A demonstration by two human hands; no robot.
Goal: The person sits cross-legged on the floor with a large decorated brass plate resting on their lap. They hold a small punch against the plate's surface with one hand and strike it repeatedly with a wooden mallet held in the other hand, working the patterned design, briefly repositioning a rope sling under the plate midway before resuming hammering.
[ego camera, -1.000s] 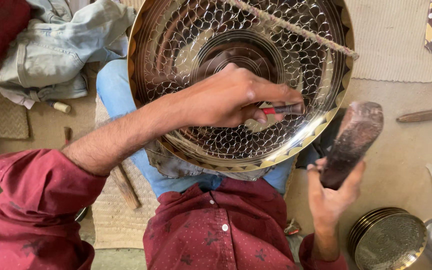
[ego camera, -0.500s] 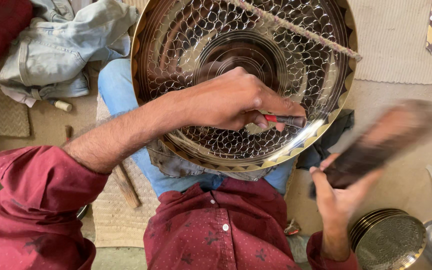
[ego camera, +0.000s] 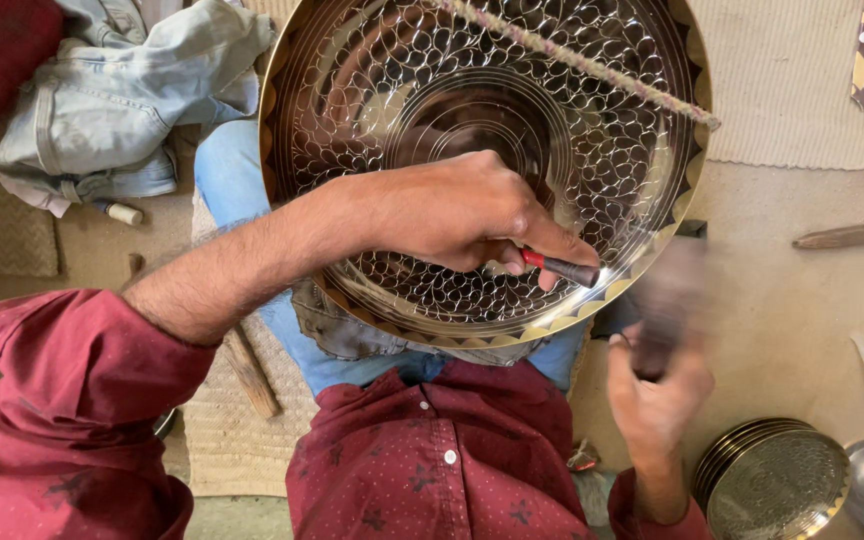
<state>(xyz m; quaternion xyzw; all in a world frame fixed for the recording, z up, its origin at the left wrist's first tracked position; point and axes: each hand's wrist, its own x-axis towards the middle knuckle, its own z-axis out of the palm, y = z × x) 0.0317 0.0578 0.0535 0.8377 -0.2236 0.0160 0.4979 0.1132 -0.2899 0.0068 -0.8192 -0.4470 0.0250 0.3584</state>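
Right hand: the right hand [ego camera: 657, 385] is low by the red shirt [ego camera: 422, 470], fingers wrapped shut round the handle of a dark mallet [ego camera: 664, 305]. The mallet is pure motion blur, so its exact angle cannot be told.
Left hand: the left hand [ego camera: 452, 210] lies across the plate, fingers pinched tight on a small punch [ego camera: 562, 268] with a red grip and a dark tip. The tip sits near the plate's lower right rim, at a bright glint.
Plate: the big engraved metal plate [ego camera: 372, 90] rests tilted over the lap and blue jeans [ego camera: 227, 165], covered in scale-like loops and rings, with a gold zigzag border.
Risk, fingers: the punch's head is just beside the thumb and forefinger. I judge that a blow landing off-centre could catch them.
Risk, pattern: the punch leans. A hard hit could skid the tip across the polished surface and scar the finished loops.
Risk, plate: it seems held only by lap and forearm, so a heavy blow could make it shift or rock.
Cord: a twisted cord [ego camera: 592, 65] crosses the upper plate, well apart from the punch.
Floor, right: a stack of smaller engraved plates [ego camera: 772, 480] sits near the right elbow, where a wide backswing could clip it.
Floor, far: a wooden stick [ego camera: 852, 235] lies to the right and a crumpled denim jacket [ego camera: 102, 110] to the left.
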